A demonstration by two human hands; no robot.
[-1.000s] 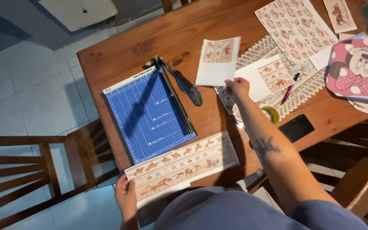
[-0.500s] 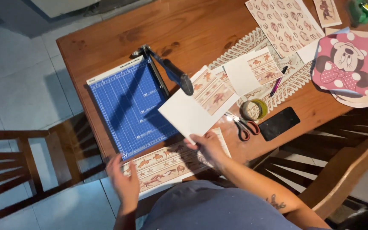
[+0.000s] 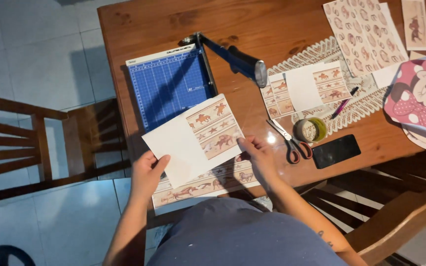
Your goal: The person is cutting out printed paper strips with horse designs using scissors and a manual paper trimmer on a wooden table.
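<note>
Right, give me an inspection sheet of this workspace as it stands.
Surface: wooden table, crowded on the right.
Job's things: horse-print sheet held by left hand and right hand beside the blue paper cutter; horse-print strip beneath.
Clutter: scissors, tape roll, phone, pen, printed sheets.
Fingers: both pinch the sheet's edges.
Cables: nothing seen.
Surroundings: tiled floor, wooden chairs.

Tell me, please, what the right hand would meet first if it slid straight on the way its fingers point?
Probably only the horse-print sheet the right hand already grips; beyond that, the blue paper cutter, though depth is unclear.
</note>
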